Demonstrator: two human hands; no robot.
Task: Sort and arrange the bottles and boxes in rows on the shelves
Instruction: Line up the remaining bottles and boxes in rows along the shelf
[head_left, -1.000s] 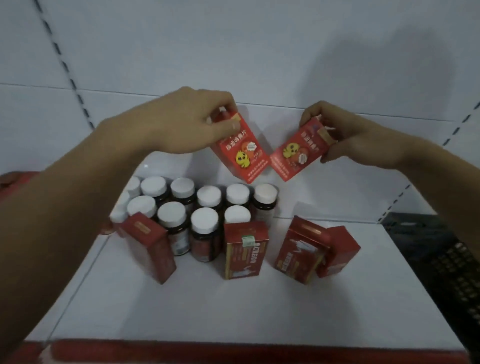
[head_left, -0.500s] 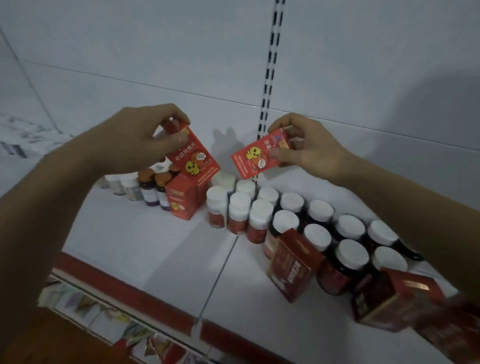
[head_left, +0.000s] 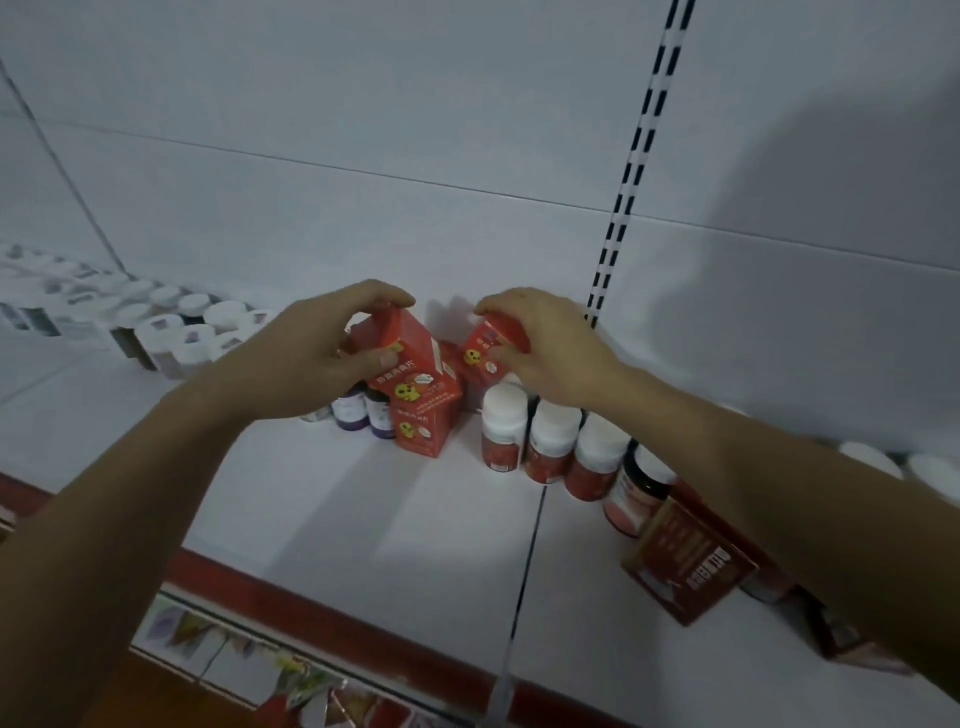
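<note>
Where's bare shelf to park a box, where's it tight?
Free: shelf front, between the red edge strip and the standing red box; also left, in front of the white bottles. Crowded: back, around the two held boxes and purple-label bottles; right, red-label bottles through dark red box.

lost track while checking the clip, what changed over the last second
The left hand and right hand carried their red boxes left along the shelf and down: the left box is now at the top of a standing box, the right box behind the white-capped bottles. Both still grip.
</note>
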